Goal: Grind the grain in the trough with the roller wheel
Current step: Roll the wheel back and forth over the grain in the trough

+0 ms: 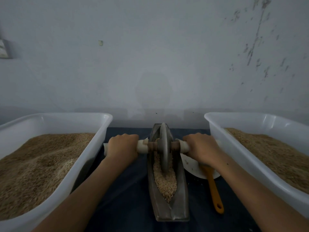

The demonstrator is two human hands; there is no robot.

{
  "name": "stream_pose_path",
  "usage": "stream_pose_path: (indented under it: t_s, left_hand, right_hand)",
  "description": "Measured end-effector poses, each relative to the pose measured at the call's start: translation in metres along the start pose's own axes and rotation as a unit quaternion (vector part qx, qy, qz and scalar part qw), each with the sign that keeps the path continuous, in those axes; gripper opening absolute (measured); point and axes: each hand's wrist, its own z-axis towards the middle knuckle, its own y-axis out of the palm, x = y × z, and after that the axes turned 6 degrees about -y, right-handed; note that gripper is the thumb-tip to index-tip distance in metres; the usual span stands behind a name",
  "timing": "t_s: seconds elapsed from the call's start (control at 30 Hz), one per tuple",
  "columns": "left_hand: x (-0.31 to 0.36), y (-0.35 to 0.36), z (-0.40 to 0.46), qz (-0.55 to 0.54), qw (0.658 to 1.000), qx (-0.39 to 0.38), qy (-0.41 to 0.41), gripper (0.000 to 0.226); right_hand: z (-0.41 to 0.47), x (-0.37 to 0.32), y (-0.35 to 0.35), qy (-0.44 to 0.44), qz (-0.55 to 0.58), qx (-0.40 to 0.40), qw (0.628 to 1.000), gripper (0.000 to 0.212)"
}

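Observation:
A long grey metal trough (179, 190) lies lengthwise on the dark cloth in front of me. Pale brown grain (164, 181) fills its groove. A grey roller wheel (163, 148) stands upright in the groove, in the trough's far half. Its axle sticks out to both sides, wrapped in white at the ends. My left hand (122, 146) grips the left handle. My right hand (200, 148) grips the right handle. Both forearms reach forward from the bottom of the view.
A white plastic tub (80, 173) of brown grain stands at the left, another white tub (234, 156) at the right. A white bowl (194, 166) with an orange-handled tool (214, 191) lies right of the trough. A pale wall rises close behind.

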Motion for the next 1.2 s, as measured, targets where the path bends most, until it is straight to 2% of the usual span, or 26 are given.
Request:
stream_pose_path:
  t_s: [0.07,0.17,0.27,0.33,0.43,0.53,0.7,0.77,0.83,0.9,1.0,1.1,1.2]
  left_hand:
    - [0.002,-0.001,-0.001,0.006,1.0,0.026,0.001,0.018]
    - [0.003,-0.004,-0.001,0.03,0.999,0.014,0.015,0.022]
    - [0.002,-0.009,0.001,0.047,0.998,-0.03,0.027,0.024]
    - [0.001,-0.011,0.002,0.036,0.996,-0.081,0.025,0.026]
    - [-0.002,-0.01,0.004,0.009,0.99,-0.139,0.01,0.034]
    - [-0.003,-0.005,0.004,-0.001,0.99,-0.139,-0.002,0.033]
    - [0.0,0.0,0.002,-0.013,0.999,-0.042,-0.016,0.02]
    - [0.001,0.002,0.001,-0.019,0.999,-0.02,-0.018,0.017]
    - [0.001,0.001,0.0,-0.022,0.999,-0.033,-0.019,0.017]
    - [-0.002,0.0,0.0,-0.029,0.997,-0.067,-0.018,0.021]
    - [-0.004,-0.003,0.004,-0.031,0.991,-0.127,-0.011,0.028]
    - [-0.005,-0.005,0.005,-0.032,0.985,-0.169,-0.004,0.036]
    - [-0.007,-0.005,0.006,-0.047,0.977,-0.206,-0.008,0.041]
  right_hand:
    - [0.0,0.001,0.004,0.005,0.011,0.011,1.0,0.011]
    - [-0.002,0.005,0.003,0.0,0.023,-0.028,0.999,0.012]
    - [-0.003,0.007,-0.007,-0.008,0.051,-0.115,0.992,0.007]
    - [-0.003,0.005,-0.014,-0.008,0.053,-0.158,0.986,0.015]
    - [0.0,0.002,-0.02,-0.016,0.026,-0.172,0.985,0.016]
    - [0.0,0.0,-0.019,-0.021,0.002,-0.142,0.99,0.005]
    - [-0.001,-0.004,-0.003,-0.002,-0.023,0.009,1.0,0.015]
    - [0.0,-0.005,0.0,0.006,-0.018,0.026,0.999,0.013]
    - [0.0,-0.005,-0.002,0.004,-0.025,0.021,0.999,0.011]
    - [0.0,-0.004,-0.005,-0.007,-0.041,0.001,0.999,0.008]
    - [0.001,-0.003,-0.013,-0.022,-0.031,-0.077,0.996,0.003]
    - [0.001,-0.003,-0.022,-0.023,-0.015,-0.15,0.988,0.014]
    - [0.002,-0.004,-0.025,-0.018,-0.019,-0.166,0.986,0.018]
